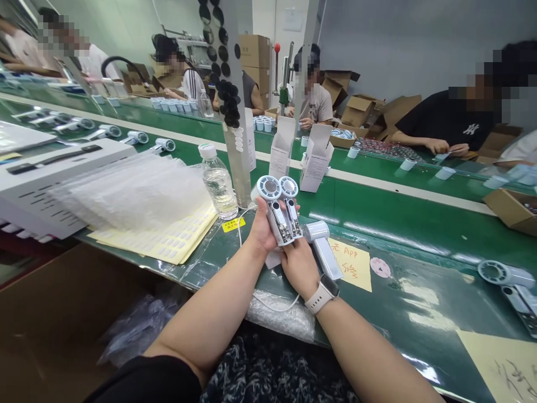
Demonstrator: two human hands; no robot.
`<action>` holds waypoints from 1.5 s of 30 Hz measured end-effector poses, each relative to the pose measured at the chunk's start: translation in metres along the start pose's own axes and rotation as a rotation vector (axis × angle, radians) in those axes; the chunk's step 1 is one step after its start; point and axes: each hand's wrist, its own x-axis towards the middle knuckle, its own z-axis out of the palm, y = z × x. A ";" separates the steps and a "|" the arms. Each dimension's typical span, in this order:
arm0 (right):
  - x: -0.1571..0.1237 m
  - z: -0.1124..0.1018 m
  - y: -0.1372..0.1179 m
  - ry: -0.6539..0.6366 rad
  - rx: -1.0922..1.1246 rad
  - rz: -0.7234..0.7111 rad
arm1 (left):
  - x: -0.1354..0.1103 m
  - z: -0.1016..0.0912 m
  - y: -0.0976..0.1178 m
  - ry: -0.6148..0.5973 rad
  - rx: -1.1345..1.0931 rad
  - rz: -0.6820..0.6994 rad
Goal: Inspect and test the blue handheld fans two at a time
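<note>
Two pale blue handheld fans are held up side by side in front of me, a left fan (269,188) and a right fan (288,187). Both handles are uncovered at the front and show circuit parts. My left hand (262,229) is closed around the left side of the pair, thumb along the handle. From below, my right hand (301,264) grips the handles' lower ends; its fingers are partly hidden behind them. Right beside this hand, another handheld fan (325,249) lies on the bench over a yellow paper note (356,266).
A water bottle (218,182) stands left, beside label sheets (184,238) and plastic bags (138,193). Behind my hands rise a metal post (237,162) and open white boxes (316,159). Another fan (501,274) lies right. Co-workers sit across the green conveyor (369,193).
</note>
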 end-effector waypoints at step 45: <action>0.025 -0.125 0.050 -0.203 0.753 0.162 | -0.014 -0.017 -0.032 -0.583 0.244 -0.800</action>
